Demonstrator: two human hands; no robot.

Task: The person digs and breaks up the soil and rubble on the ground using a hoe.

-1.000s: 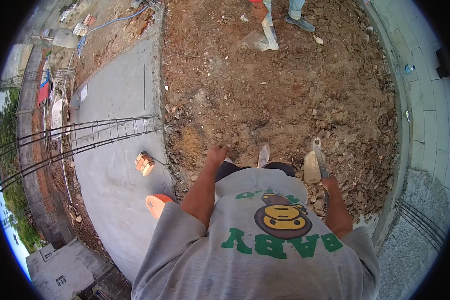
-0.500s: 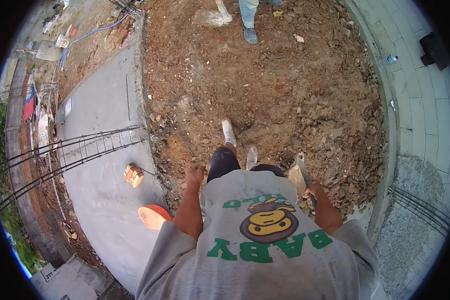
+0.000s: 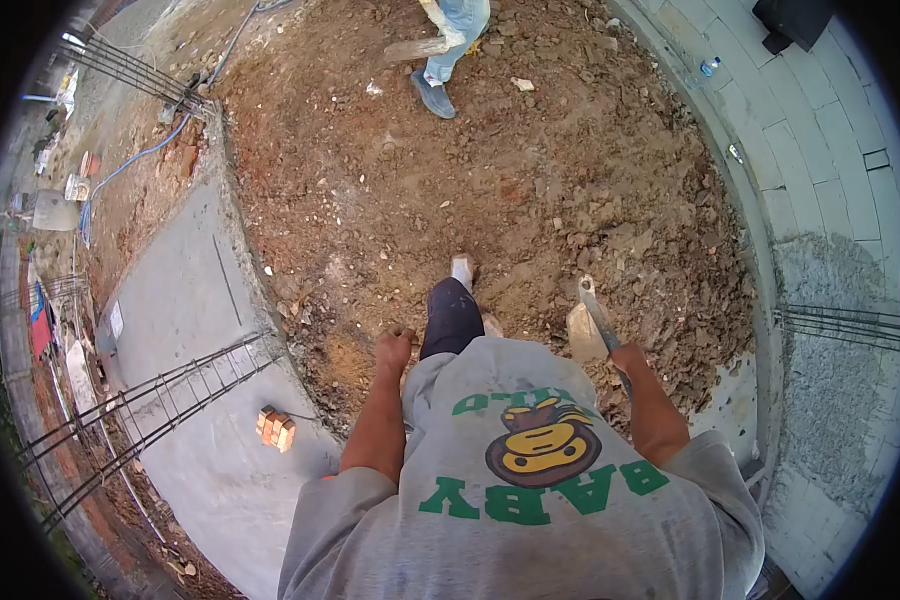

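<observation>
Over the soil my right hand (image 3: 629,361) is closed around a bar-shaped tool (image 3: 600,318), dark along its shaft, with a pale far end pierced by a hole. Beside the bar shows a flat pale piece (image 3: 583,334); whether it belongs to the tool I cannot tell. My left hand (image 3: 395,347) hangs near my dark-clad leg with its fingers curled in, and no object shows in it. Below, a white-covered foot (image 3: 461,268) is on the dirt.
Ahead, another person's leg (image 3: 457,45) stands beside a pale wooden-looking piece (image 3: 417,49). Left are a concrete slab (image 3: 175,255), reinforcing bars (image 3: 160,395) and a small brick stack (image 3: 275,428). A block wall (image 3: 805,130) borders the right, with a plastic bottle (image 3: 710,67) near it.
My view has shifted, with the slab's bricks now lower in view. The other person's leg has moved left and down in view. My right hand keeps its hold on the tool.
</observation>
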